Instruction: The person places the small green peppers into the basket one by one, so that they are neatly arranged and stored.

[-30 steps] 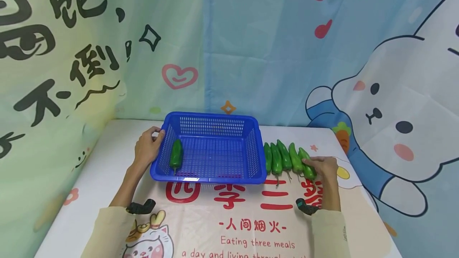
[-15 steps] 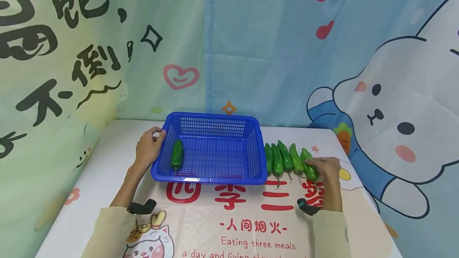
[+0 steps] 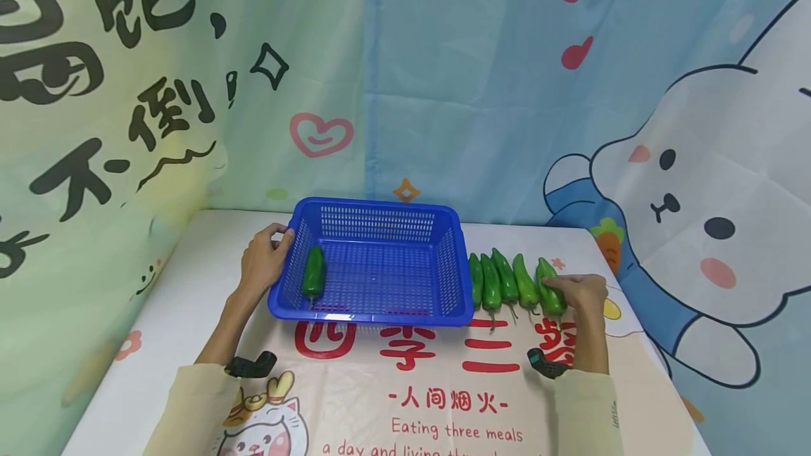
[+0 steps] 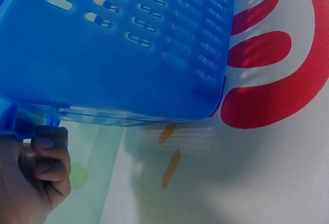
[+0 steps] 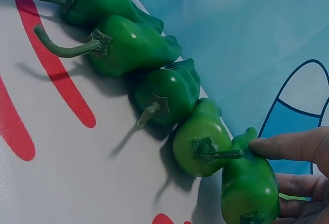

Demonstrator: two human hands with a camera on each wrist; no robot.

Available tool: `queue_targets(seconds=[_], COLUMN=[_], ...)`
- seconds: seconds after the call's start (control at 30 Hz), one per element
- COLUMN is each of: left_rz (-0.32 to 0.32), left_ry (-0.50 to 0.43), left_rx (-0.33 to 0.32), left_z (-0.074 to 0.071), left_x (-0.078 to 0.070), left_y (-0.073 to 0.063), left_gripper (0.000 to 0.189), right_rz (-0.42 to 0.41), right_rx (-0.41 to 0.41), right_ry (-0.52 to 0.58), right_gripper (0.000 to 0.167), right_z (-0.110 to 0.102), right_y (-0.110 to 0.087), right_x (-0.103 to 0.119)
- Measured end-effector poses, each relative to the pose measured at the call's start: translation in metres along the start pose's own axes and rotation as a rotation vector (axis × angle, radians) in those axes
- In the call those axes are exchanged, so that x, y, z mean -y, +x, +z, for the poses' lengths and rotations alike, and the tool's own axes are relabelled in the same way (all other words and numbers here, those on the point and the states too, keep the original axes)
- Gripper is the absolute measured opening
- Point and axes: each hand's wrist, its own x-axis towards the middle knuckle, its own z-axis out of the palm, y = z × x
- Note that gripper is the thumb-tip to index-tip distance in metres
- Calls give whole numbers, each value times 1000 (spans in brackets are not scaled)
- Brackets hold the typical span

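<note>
A blue plastic basket [image 3: 374,320] with slotted walls stands on the table, and one green pepper [image 3: 313,273] lies inside at its left end. My left hand [image 3: 261,262] grips the basket's left rim; in the left wrist view its fingers [image 4: 54,170] curl at the rim. To the right of the basket, several green peppers [image 3: 507,280] lie side by side in a row. My right hand [image 3: 584,295] pinches the rightmost pepper [image 5: 249,183], thumb on its near side and fingers behind it. That pepper's lower end is cut off in the right wrist view.
A printed white cloth [image 3: 443,414] with red lettering covers the table. Behind it hangs a patterned curtain [image 3: 443,90], close to the basket's far side. Dark wrist devices [image 3: 251,365] sit at both sleeves.
The rightmost pepper has turned more upright and shifted slightly right with my right hand, apart from its neighbour at the top. The left hand and basket hold still.
</note>
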Motion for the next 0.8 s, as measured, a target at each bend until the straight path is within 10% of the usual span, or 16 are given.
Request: queue_targets(seconds=[0.8], left_rz=[1], left_ry=[5], left_rx=[-6], left_z=[0], left_x=[0], left_y=[0], left_gripper=[44], right_rz=[-18], right_rx=[-21], right_ry=[51], right_gripper=[66], right_z=[-3], right_y=[-9], right_x=[4])
